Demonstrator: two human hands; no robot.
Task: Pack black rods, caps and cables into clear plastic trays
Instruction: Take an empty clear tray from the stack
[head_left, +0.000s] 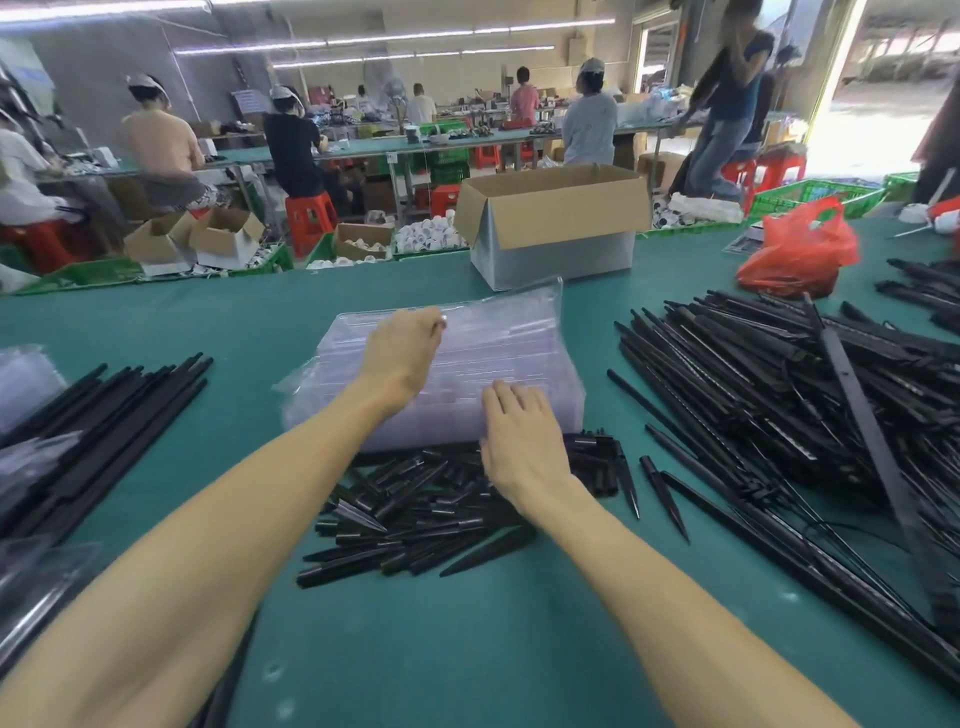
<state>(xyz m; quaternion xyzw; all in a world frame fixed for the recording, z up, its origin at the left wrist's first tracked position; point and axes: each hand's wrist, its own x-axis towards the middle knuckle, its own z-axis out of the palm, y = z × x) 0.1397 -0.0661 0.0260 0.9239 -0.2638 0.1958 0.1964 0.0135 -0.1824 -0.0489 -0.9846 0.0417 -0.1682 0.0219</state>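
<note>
Clear plastic trays (498, 353), nested in one tall stack, sit on the green table top (467, 649) straight ahead of me in the head view, between both arms and just beyond the near heap of parts. The stack's long axis runs left to right, tilted slightly so its right end lies farther away.

My left hand (402, 351) reaches over to the far left part of the stack. Its fingers are curled down on the top tray and, as far as I can tell, pinch its far rim. My right hand (522, 441) lies flat with straight fingers on the near edge, steadying the stack and holding nothing. Since the left hand is the one at the rim, I judge that peeling off the top tray falls to it.

The trays look thin, glossy and see-through, with ribbed channels showing faintly. None holds anything yet.

Short black pointed caps (415, 514) lie heaped against the stack's near side. Long black rods (104, 415) lie to the left, and a larger tangled heap of black rods and cables (779, 395) lies to the right.
</note>
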